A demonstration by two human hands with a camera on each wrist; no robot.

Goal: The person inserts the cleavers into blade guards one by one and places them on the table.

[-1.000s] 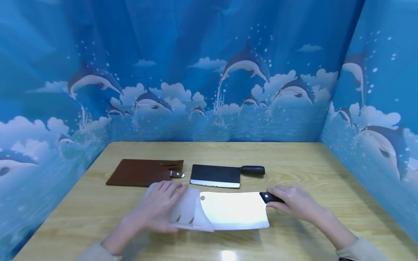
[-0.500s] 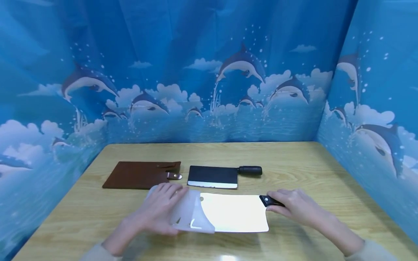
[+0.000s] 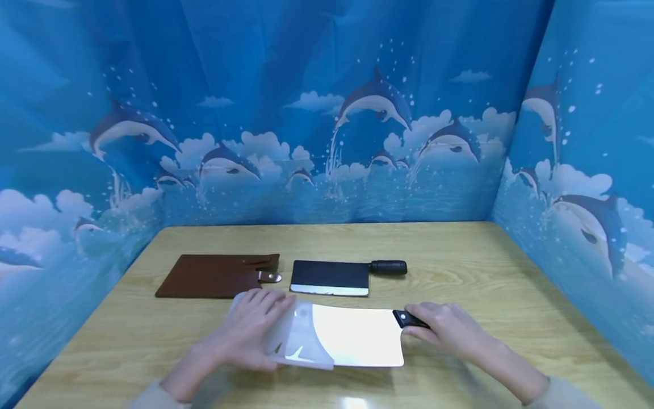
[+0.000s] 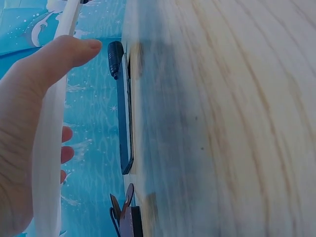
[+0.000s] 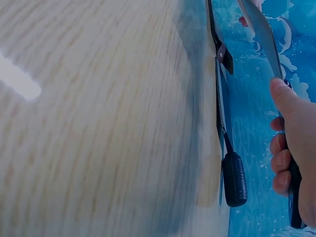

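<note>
The blue curtain [image 3: 306,193] stands behind the black knife [image 3: 329,274], and the table [image 3: 444,244] is under it. To the left of this knife, the brown sheath [image 3: 212,276] lies flat. In front of the knife is the bright cleaver [image 3: 363,338], raised above the table, its blade partly inside the white cover [image 3: 301,335]. At the knife's front left, the left hand [image 3: 250,326] holds the cover between thumb and fingers. At its front right, the right hand [image 3: 444,329] grips the cleaver's handle [image 3: 410,320], fingers curled around it.
</note>
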